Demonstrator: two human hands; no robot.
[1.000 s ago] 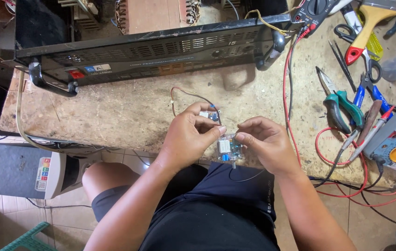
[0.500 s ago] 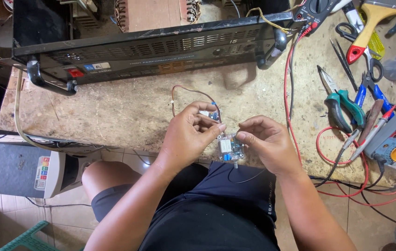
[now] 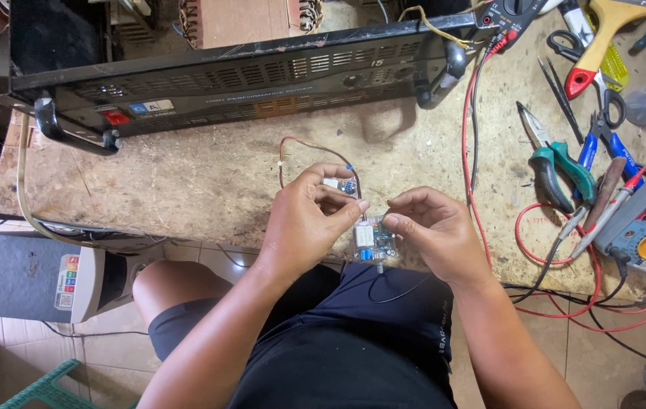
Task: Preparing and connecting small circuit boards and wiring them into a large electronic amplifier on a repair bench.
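Both hands (image 3: pixel 372 227) stay curled, fingertips pinching the small circuit board (image 3: pixel 372 241).

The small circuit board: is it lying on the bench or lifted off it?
Lifted: the small circuit board is pinched between the left hand and right hand at the bench edge.

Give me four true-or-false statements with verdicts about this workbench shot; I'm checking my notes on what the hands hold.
1. Both hands, the left hand and the right hand, hold a small circuit board. True.
2. The green-handled pliers lie left of the hands. False: they lie to the right.
3. A black amplifier sits at the far side of the workbench. True.
4. The right hand grips the scissors. False: the scissors lie untouched on the bench.
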